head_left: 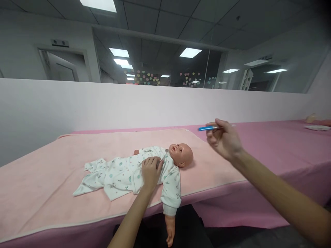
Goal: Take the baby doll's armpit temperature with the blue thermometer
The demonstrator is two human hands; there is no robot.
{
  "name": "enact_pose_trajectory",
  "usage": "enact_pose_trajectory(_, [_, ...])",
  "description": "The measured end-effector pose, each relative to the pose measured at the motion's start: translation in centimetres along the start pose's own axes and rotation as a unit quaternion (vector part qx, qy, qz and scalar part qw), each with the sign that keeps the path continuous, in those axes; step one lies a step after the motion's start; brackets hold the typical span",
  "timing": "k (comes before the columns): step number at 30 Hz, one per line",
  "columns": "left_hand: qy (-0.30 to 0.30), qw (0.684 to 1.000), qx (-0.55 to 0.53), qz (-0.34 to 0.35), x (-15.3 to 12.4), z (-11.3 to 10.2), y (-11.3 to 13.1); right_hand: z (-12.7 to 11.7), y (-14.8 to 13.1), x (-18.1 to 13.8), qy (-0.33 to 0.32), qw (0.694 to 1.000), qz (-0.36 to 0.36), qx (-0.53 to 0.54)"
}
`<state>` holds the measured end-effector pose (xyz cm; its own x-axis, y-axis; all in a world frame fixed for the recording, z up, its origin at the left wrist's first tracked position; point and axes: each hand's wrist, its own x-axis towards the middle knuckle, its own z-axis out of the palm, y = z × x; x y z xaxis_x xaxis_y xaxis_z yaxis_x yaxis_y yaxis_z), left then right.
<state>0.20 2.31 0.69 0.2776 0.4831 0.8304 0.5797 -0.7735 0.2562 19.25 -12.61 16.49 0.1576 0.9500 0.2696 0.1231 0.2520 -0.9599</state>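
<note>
A baby doll (pixel 181 155) in a white patterned romper lies on its back on a pale pink towel (pixel 51 172), head to the right, one arm hanging over the table's front edge. My left hand (pixel 150 171) rests on the doll's chest, fingers bent and pinching the romper's front. My right hand (pixel 225 140) is raised above the table to the right of the doll's head. Its fingers are closed on a thin blue stick (pixel 209 128), like a thermometer or pen, which points left.
The long table has a darker pink cover (pixel 279 144) and runs along a low white partition (pixel 155 103) with glass above. At the far right end lie a second doll's head (pixel 311 118) and a white cloth (pixel 317 127).
</note>
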Motion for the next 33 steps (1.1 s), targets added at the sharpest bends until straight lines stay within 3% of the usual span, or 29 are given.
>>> enact_pose_trajectory(3, [-0.003,1.0,0.009,-0.005,0.0,0.0,0.0,0.2,0.1,1.8,0.062,0.983,0.11,0.131])
enact_pose_trajectory(4, [-0.004,1.0,0.012,-0.006,-0.1,-0.1,0.0,0.3,0.1,2.3,0.082,0.978,0.11,0.159])
enact_pose_trajectory(6, [-0.006,1.0,0.016,-0.008,-0.1,-0.1,0.0,0.7,0.2,3.0,0.176,0.959,-0.015,0.219])
enact_pose_trajectory(8, [-0.006,1.0,0.016,-0.007,-0.1,-0.2,0.0,1.7,0.4,3.0,0.265,0.918,-0.157,0.251])
enact_pose_trajectory(9, [-0.006,1.0,0.015,-0.006,-0.2,-0.2,0.1,2.2,0.5,2.8,0.237,0.933,-0.122,0.24])
enact_pose_trajectory(11, [-0.007,1.0,0.015,-0.004,-0.2,-0.3,0.1,3.0,0.5,2.2,0.066,0.976,0.064,0.199])
enact_pose_trajectory(12, [-0.009,1.0,0.017,-0.003,-0.2,-0.3,0.1,3.2,0.3,1.9,0.009,0.974,0.118,0.193])
enact_pose_trajectory(13, [-0.012,1.0,0.018,-0.001,-0.2,-0.3,0.2,3.3,0.1,1.5,-0.011,0.972,0.122,0.199])
enact_pose_trajectory(15, [-0.015,1.0,0.022,-0.001,-0.2,-0.3,0.2,3.5,-0.2,1.0,0.066,0.968,-0.013,0.241])
enact_pose_trajectory(17, [-0.015,1.0,0.021,-0.003,-0.1,-0.3,0.3,3.8,-0.1,0.5,0.18,0.933,-0.169,0.261])
enact_pose_trajectory(18, [-0.016,1.0,0.021,-0.005,-0.1,-0.3,0.3,4.1,0.1,0.3,0.198,0.93,-0.181,0.252])
enact_pose_trajectory(20, [-0.017,1.0,0.02,-0.007,-0.1,-0.3,0.4,4.5,0.6,0.0,0.111,0.971,-0.081,0.196])
enact_pose_trajectory(22, [-0.018,1.0,0.018,-0.009,-0.1,-0.3,0.4,4.4,0.5,-0.1,0.018,0.987,0.002,0.16])
enact_pose_trajectory(26, [-0.02,1.0,0.011,-0.013,-0.2,-0.1,0.3,3.6,0.3,-0.4,0.025,0.975,-0.088,0.201])
enact_pose_trajectory(27, [-0.022,1.0,0.011,-0.013,-0.2,-0.1,0.3,3.9,0.9,-0.6,0.001,0.977,-0.077,0.196])
enact_pose_trajectory(29, [-0.022,1.0,0.013,-0.011,-0.2,-0.1,0.3,5.1,2.5,-1.1,-0.097,0.986,0.029,0.135])
enact_pose_trajectory(31, [-0.02,1.0,0.019,-0.011,-0.2,-0.2,0.4,6.2,4.1,-1.5,-0.207,0.968,0.133,0.039])
enact_pose_trajectory(33, [-0.017,0.999,0.025,-0.013,-0.2,-0.1,0.4,6.5,4.7,-1.4,-0.254,0.953,0.166,0.008])
